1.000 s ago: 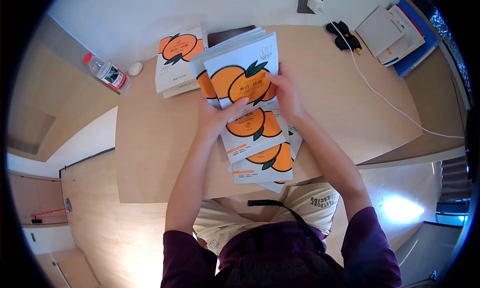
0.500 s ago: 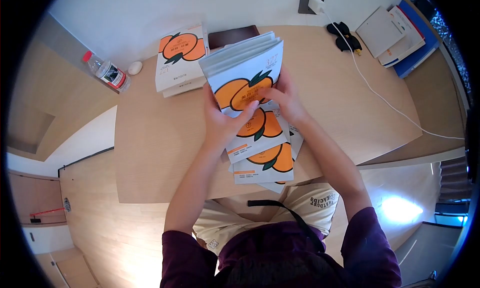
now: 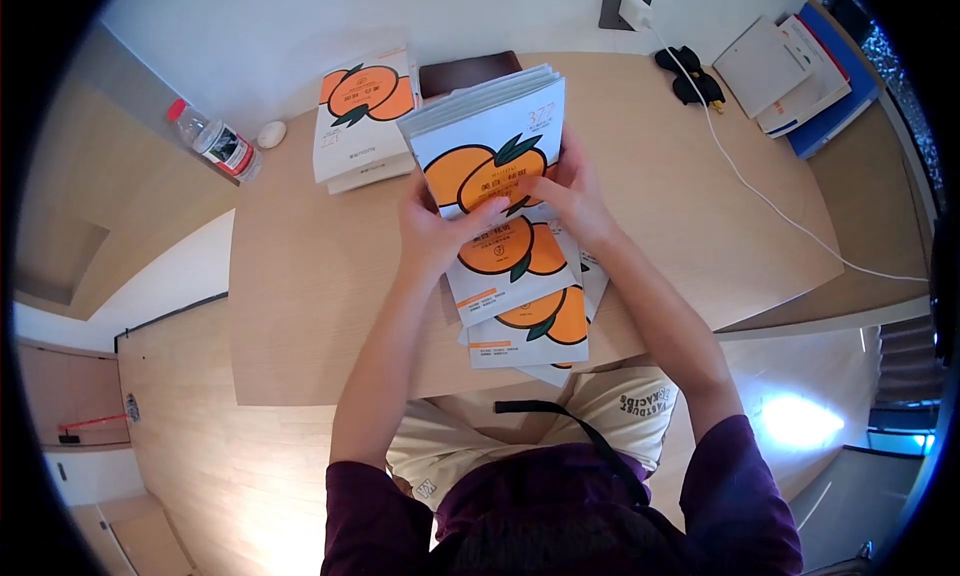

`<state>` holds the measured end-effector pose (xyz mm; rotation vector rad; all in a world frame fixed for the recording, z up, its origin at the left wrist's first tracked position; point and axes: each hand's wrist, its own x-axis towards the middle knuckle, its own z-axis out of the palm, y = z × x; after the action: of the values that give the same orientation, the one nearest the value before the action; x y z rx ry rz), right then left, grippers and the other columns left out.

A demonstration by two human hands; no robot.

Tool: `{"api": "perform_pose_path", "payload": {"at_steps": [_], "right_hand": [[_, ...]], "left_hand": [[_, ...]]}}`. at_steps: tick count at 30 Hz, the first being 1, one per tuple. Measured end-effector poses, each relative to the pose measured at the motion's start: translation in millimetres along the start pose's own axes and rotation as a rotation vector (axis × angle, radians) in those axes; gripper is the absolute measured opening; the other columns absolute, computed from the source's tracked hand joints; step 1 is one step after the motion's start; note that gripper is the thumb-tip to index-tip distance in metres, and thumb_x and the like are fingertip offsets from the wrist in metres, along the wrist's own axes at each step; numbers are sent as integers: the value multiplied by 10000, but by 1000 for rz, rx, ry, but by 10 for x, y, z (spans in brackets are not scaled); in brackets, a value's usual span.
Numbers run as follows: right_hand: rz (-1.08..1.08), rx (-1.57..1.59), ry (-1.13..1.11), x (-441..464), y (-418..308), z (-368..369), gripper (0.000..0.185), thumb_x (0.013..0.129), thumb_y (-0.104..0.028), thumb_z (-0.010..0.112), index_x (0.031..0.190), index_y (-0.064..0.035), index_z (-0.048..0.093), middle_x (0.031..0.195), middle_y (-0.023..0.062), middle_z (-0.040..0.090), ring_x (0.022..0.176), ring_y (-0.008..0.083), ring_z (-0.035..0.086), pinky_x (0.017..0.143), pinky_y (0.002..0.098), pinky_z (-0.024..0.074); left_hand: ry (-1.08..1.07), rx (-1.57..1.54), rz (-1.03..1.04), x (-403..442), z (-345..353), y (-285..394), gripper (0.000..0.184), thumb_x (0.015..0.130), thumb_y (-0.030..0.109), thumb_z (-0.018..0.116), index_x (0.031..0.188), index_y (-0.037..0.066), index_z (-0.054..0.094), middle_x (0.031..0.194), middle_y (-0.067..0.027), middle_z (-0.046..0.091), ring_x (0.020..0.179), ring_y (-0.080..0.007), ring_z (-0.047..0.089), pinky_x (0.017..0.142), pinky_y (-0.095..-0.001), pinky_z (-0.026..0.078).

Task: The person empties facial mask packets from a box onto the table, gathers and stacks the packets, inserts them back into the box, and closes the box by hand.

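Observation:
Between my two hands is a stack of white sachets (image 3: 487, 163) printed with oranges, raised above the table with its top edges fanned slightly apart. My left hand (image 3: 437, 224) grips its left side, thumb across the front. On the right side, my right hand (image 3: 573, 198) does the same, its thumb pressing on the printed orange. The fingers behind the stack are hidden. Below it, more loose sachets (image 3: 530, 336) of the same print lie overlapping near the table's front edge, partly covered by the held stack.
The wooden table (image 3: 320, 306) carries another pile of orange-printed packs (image 3: 365, 116) at the back left, beside a dark brown case (image 3: 468, 73). A water bottle (image 3: 218, 146) and a white round object (image 3: 271, 135) are farther left. A white cable (image 3: 745, 171) crosses the right side, near sunglasses (image 3: 690, 76) and folders (image 3: 800, 76).
The held stack has tilted a little so its front faces me more, and its top edges look closer together. Both hands keep their grip, the left shifted slightly left.

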<state>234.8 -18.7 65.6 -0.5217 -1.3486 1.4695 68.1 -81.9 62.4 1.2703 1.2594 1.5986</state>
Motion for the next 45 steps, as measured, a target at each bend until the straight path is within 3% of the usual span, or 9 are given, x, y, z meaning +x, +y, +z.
{"api": "perform_pose_path", "payload": {"at_steps": [2, 5, 8, 17, 21, 27, 35, 41, 45], "right_hand": [[29, -43, 12, 5, 37, -27, 605, 735, 78, 594, 1301, -25, 410, 1094, 63, 559, 962, 125, 580, 746, 246, 526], [52, -53, 13, 17, 35, -53, 566, 737, 68, 607, 1272, -14, 442, 1072, 65, 572, 922, 118, 593, 724, 238, 531], [76, -47, 22, 20, 24, -49, 552, 735, 63, 618, 1258, -3, 453, 1059, 69, 585, 891, 116, 605, 716, 235, 536], [158, -21, 1, 43, -47, -96, 572, 724, 58, 657, 1254, 3, 450, 1086, 81, 601, 908, 127, 620, 760, 255, 538], [206, -69, -98, 54, -97, -108, 648, 693, 36, 753, 1262, -2, 444, 1134, 90, 602, 973, 152, 620, 804, 283, 535], [272, -157, -165, 97, -122, -194, 542, 668, 24, 809, 1137, -13, 541, 1099, 99, 635, 963, 156, 628, 834, 302, 539], [193, -274, -152, 72, -81, -207, 312, 678, -13, 818, 958, -10, 680, 949, 65, 701, 836, 115, 643, 764, 267, 536], [153, -330, -170, 45, -141, -174, 265, 680, -17, 818, 918, -13, 701, 907, 52, 709, 791, 89, 633, 728, 239, 529], [196, -339, -177, 47, -175, -177, 281, 677, -16, 818, 929, -3, 696, 913, 59, 708, 798, 92, 637, 719, 238, 533]], "left_hand": [[-13, -85, -73, 18, -17, -28, 595, 652, 91, 850, 1138, 24, 513, 1031, -94, 663, 929, -185, 654, 800, -331, 557], [-105, -1, 16, 64, -83, -168, 529, 649, 107, 849, 1090, 22, 569, 1034, -100, 670, 887, -184, 670, 765, -320, 561], [-144, 277, 26, 29, -114, -113, 456, 656, 131, 840, 1041, 23, 622, 997, -95, 691, 846, -175, 680, 736, -307, 558], [-83, 389, 32, -56, -22, 24, 334, 677, 173, 816, 950, 29, 687, 904, -88, 716, 815, -174, 690, 711, -291, 546], [-93, 364, 67, -47, -41, -49, 345, 680, 181, 815, 966, 34, 690, 908, -85, 716, 811, -170, 690, 706, -291, 541], [-107, 388, 87, -51, -71, -69, 345, 683, 199, 825, 962, 43, 698, 923, -88, 713, 820, -173, 687, 712, -293, 537], [-73, 393, 161, -57, -81, -93, 393, 685, 167, 839, 1002, 6, 671, 939, -97, 708, 849, -170, 681, 727, -293, 545], [-80, 401, -73, -86, -62, -6, 444, 661, 181, 861, 1013, 0, 659, 945, -102, 707, 838, -164, 680, 743, -292, 550], [-112, 395, 60, -70, -91, -37, 427, 664, 162, 856, 1006, -2, 658, 944, -96, 708, 828, -159, 681, 730, -297, 553]]}}
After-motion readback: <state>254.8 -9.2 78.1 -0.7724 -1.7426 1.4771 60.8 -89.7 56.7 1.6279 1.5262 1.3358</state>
